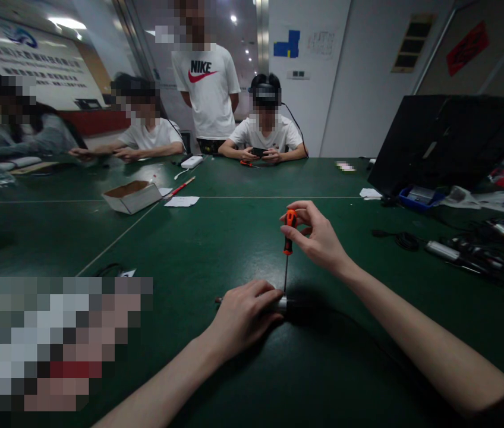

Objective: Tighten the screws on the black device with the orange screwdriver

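Note:
My right hand (317, 235) grips the orange and black handle of a screwdriver (288, 241) between thumb and fingers. The screwdriver stands nearly upright, its thin shaft pointing down. Its tip meets the silver barrel of a soldering iron (282, 304), close to my left fingertips. My left hand (247, 309) wraps over that barrel and holds it down on the green table (180, 249). A narrow end of the iron pokes out left of my knuckles, while its dark handle and cord run off to the right in shadow. My palm hides most of the barrel.
An open white box (132, 199) lies ahead on the left, near a red pen-like stick (180, 188) and paper (182, 202). At right are a black monitor (448, 142), a blue tray (419, 196) and tangled corded tools (470, 252). Several people are across the table.

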The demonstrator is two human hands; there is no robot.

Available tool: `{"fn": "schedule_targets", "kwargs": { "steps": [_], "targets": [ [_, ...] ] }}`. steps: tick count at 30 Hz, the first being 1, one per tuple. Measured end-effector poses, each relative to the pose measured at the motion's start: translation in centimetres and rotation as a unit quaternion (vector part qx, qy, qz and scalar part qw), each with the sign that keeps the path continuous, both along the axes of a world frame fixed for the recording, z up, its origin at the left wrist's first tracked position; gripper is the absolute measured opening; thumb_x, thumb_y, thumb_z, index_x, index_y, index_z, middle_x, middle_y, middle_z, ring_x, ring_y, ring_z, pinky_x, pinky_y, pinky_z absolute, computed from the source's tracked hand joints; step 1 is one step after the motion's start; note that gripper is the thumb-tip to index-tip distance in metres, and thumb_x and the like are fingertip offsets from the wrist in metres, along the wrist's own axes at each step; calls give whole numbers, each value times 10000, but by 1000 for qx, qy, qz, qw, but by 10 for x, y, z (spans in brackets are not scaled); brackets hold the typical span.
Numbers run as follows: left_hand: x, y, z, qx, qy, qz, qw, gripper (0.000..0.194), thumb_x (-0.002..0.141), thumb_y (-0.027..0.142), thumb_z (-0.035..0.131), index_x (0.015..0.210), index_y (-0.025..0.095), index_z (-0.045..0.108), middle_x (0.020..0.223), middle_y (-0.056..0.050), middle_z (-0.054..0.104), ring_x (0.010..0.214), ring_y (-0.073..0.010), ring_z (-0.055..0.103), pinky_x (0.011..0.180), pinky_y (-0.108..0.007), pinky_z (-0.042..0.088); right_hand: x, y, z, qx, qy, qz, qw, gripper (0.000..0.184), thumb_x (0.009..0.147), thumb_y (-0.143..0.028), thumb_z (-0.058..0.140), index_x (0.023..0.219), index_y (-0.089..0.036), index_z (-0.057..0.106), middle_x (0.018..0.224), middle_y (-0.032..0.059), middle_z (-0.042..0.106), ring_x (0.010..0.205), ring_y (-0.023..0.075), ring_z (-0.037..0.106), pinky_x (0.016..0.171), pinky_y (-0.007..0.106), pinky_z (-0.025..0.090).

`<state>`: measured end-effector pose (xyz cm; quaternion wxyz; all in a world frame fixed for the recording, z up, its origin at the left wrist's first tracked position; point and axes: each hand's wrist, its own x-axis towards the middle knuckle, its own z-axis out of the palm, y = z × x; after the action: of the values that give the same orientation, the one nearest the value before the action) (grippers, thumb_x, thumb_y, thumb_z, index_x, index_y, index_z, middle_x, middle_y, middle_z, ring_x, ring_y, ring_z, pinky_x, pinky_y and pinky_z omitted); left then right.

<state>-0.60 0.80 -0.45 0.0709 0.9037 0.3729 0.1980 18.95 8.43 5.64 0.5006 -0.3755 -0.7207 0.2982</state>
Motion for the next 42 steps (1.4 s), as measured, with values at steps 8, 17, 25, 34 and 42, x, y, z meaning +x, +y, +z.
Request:
{"fn": "schedule_targets", "kwargs": {
  "steps": [8, 17, 25, 34, 42],
  "targets": [
    [0, 0, 0, -4, 4, 1, 1000, 260, 855, 237, 657, 1106, 187, 614, 1008, -67, 647, 857, -210, 627, 698, -292, 508, 0, -1, 0, -3, 9, -7, 1000, 316, 812, -348, 638, 998, -235, 410, 934, 28, 672, 785, 168, 652, 578, 262, 496],
    [0, 1, -1, 3, 1, -1, 1000, 258, 862, 234, 650, 1113, 188, 609, 1011, -64, 647, 847, -206, 632, 684, -292, 508, 0, -1, -1, 4, -15, 10, 1000, 280, 853, -268, 575, 1124, -217, 524, 998, 33, 646, 783, 134, 631, 573, 226, 492],
    [0, 1, -2, 0, 1, -3, 1000, 283, 839, 204, 679, 1111, 184, 603, 1012, -59, 645, 869, -216, 632, 697, -304, 511, -1, 0, 0, -14, 5, -13, 1000, 374, 789, -370, 669, 1026, -213, 428, 875, 23, 677, 738, 160, 659, 569, 251, 506],
    [-1, 0, -1, -3, 5, 1, 1000, 277, 868, 243, 648, 1135, 190, 601, 1026, -73, 645, 876, -217, 632, 695, -296, 511, -3, -1, -5, 0, -24, 0, 1000, 184, 858, -288, 593, 1012, -213, 526, 819, -1, 665, 719, 130, 642, 570, 217, 481],
    [-1, 1, -2, -4, 3, -2, 1000, 287, 849, 243, 674, 1121, 186, 601, 1023, -67, 643, 872, -215, 626, 690, -293, 502, 8, 7, -1, 25, -34, -44, 998, 170, 891, -312, 540, 1018, -199, 534, 852, 19, 637, 759, 144, 618, 580, 231, 462]
  ]
}}
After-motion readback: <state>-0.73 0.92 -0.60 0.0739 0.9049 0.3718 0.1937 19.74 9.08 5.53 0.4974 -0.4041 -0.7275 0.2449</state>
